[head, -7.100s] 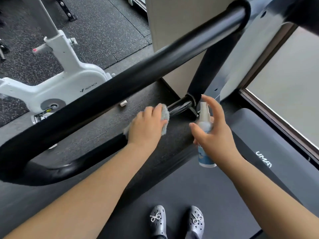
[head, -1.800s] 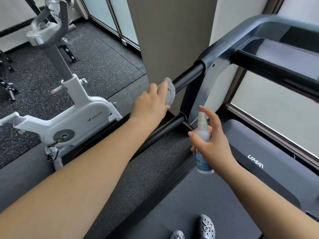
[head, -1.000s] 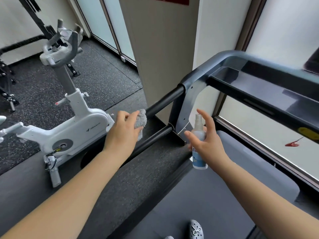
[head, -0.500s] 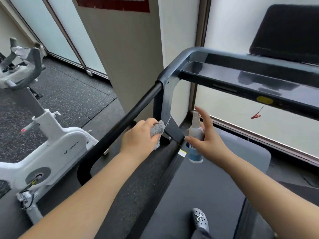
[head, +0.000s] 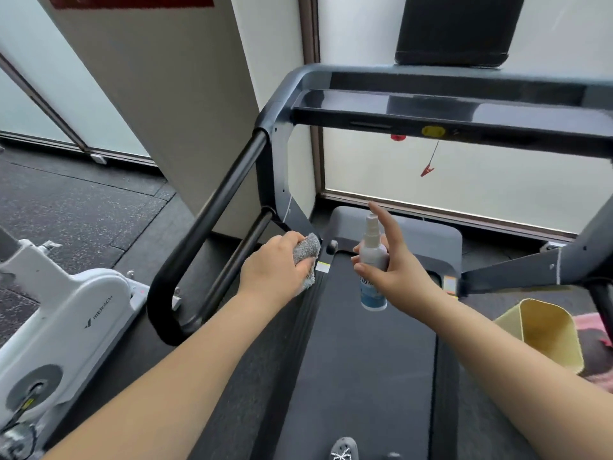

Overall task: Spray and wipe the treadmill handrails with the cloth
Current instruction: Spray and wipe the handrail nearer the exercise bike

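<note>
The treadmill's black left handrail [head: 215, 207] slopes from the grey console frame [head: 431, 111] down to a loop at lower left. My left hand [head: 275, 270] holds a bunched grey cloth [head: 306, 257] just right of that rail's lower bar, off the rail, above the belt's left edge. My right hand [head: 394, 267] grips a small white spray bottle [head: 373, 263] with a blue label, upright, index finger raised over the nozzle. The right handrail [head: 530, 270] shows only partly at the right edge.
A white exercise bike [head: 59, 327] stands close on the left. A beige pillar [head: 172, 94] rises behind the left rail. A yellow bin [head: 544, 333] and pink fabric [head: 593, 323] sit right of the belt [head: 365, 376]. One of my shoes [head: 343, 451] rests on the belt.
My view has swung right, from the left rail toward the console. My left hand with the cloth came off the upper left rail and moved down toward the belt. The bottle stayed in my right hand.
</note>
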`<state>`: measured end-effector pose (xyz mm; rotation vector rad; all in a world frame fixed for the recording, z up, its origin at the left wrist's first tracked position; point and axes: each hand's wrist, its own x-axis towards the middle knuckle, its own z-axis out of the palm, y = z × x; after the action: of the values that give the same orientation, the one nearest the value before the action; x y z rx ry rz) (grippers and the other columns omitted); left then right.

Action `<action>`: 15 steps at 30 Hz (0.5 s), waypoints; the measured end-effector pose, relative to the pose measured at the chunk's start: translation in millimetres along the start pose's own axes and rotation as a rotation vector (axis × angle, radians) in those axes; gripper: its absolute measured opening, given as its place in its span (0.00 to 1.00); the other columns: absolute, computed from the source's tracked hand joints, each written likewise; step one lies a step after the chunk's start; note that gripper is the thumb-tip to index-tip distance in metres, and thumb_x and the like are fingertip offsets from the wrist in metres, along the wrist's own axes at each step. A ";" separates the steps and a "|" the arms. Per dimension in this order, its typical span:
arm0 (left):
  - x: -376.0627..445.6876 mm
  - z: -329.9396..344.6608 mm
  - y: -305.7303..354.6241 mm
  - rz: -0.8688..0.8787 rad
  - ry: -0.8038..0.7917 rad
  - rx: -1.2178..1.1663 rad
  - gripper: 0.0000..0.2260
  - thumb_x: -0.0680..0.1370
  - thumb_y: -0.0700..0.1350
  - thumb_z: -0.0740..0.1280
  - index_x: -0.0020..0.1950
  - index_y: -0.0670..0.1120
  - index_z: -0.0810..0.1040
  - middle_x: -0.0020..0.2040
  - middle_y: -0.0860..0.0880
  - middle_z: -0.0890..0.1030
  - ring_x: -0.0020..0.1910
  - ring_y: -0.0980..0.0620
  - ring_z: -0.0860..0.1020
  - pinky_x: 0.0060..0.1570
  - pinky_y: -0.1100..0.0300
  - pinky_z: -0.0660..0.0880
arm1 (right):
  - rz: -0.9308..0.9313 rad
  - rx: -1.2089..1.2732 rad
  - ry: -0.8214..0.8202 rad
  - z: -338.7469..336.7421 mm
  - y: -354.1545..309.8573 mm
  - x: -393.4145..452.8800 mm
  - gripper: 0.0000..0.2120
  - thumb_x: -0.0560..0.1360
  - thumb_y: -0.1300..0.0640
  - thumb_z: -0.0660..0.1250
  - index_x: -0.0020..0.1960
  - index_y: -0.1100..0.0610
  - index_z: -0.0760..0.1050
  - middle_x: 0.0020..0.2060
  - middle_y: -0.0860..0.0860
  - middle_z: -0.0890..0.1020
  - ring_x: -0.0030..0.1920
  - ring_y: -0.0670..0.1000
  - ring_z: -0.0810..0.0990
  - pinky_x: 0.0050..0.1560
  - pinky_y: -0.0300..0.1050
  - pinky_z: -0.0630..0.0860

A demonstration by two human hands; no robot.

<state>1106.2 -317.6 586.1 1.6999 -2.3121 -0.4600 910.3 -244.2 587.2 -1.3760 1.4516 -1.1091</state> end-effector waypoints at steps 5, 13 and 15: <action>-15.2 1.7 18.5 0.033 0.013 0.012 0.14 0.75 0.56 0.64 0.60 0.53 0.72 0.55 0.51 0.78 0.52 0.48 0.77 0.47 0.54 0.74 | 0.035 0.041 0.029 -8.6 5.0 -28.4 0.38 0.75 0.66 0.69 0.65 0.29 0.59 0.49 0.50 0.81 0.54 0.50 0.82 0.60 0.43 0.75; -61.2 13.9 71.2 0.071 0.028 0.023 0.14 0.75 0.56 0.64 0.59 0.54 0.72 0.54 0.51 0.77 0.51 0.46 0.77 0.45 0.56 0.72 | 0.054 0.049 0.069 -42.4 19.1 -85.5 0.33 0.73 0.66 0.72 0.62 0.32 0.65 0.47 0.46 0.82 0.52 0.53 0.83 0.62 0.54 0.78; -73.9 17.4 83.6 0.085 0.031 0.015 0.14 0.75 0.56 0.64 0.59 0.54 0.72 0.53 0.51 0.77 0.50 0.47 0.77 0.44 0.56 0.71 | 0.059 0.054 0.085 -50.4 22.1 -100.0 0.33 0.73 0.66 0.72 0.62 0.33 0.66 0.46 0.47 0.82 0.52 0.54 0.83 0.63 0.57 0.77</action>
<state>1048.1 -222.0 602.0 1.5965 -2.3605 -0.3971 861.7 -141.3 578.9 -1.2536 1.5024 -1.1730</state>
